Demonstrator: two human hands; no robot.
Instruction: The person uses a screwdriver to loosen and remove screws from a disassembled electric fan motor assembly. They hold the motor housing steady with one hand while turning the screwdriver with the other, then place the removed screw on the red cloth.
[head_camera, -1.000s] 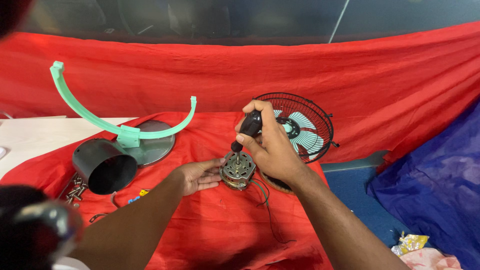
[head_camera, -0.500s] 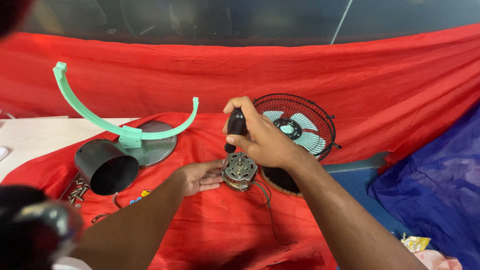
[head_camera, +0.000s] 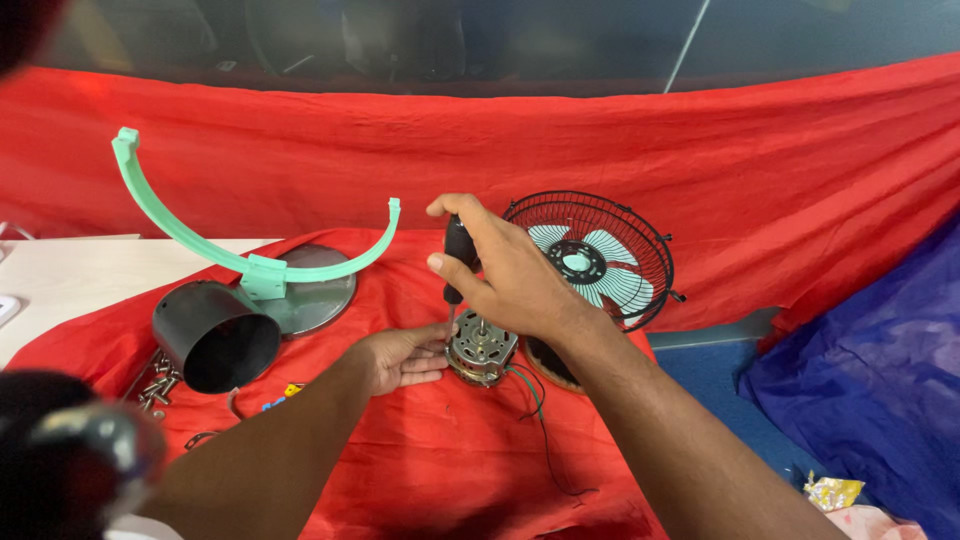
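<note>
At the frame's centre, the small fan motor (head_camera: 481, 348) is steadied on the red cloth (head_camera: 420, 460) by the left hand (head_camera: 400, 358), fingers pinching its casing. The right hand (head_camera: 500, 265) is wrapped around the black-handled screwdriver (head_camera: 457, 258) — it is best kept upright, pressed squarely into the screw.

Single head-worn view, looking forward and down over the person's own forearms, close to the red cloth (head_camera: 430, 470) on the table, fan (head_camera: 590, 262) just past centre, dark wall beyond it
</note>
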